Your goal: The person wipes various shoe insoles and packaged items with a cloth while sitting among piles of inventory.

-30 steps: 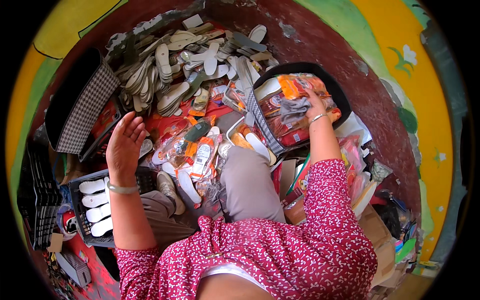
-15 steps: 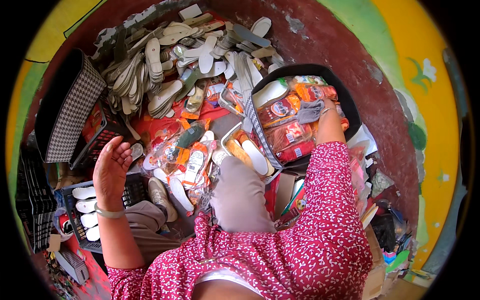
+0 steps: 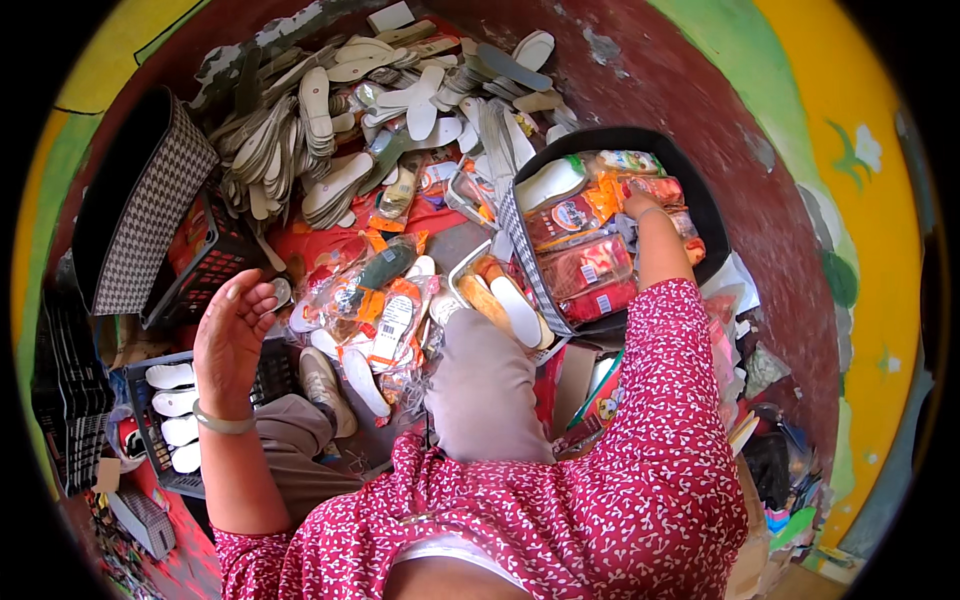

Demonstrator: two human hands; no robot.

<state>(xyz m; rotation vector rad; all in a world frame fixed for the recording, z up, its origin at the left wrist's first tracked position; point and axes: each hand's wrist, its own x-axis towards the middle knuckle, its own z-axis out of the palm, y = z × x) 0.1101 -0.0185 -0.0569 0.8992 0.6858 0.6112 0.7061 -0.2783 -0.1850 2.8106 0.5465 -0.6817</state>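
Note:
My right hand (image 3: 638,204) reaches into a black-rimmed checked fabric box (image 3: 712,215) at the right. Its fingertips touch an orange-and-clear package (image 3: 603,196); they are partly hidden, so I cannot tell whether they grip it. A grey cloth (image 3: 628,230) lies beside the wrist. Several red packages (image 3: 590,265) and a white insole (image 3: 553,182) fill the box around the hand. My left hand (image 3: 235,335) hangs in the air at the left, loosely curled with its fingers apart and nothing in it. A pale bangle (image 3: 224,423) circles that wrist.
A big pile of insoles (image 3: 330,120) lies at the back by the wall. Bagged insoles (image 3: 395,318) spread before my knee. Black crates (image 3: 165,485) and another checked box (image 3: 150,230) stand at the left. A tray with insoles (image 3: 500,295) sits beside the fabric box.
My right hand has moved slightly up and left inside the box, off the grey cloth and onto the orange package. The left hand stays nearly where it was.

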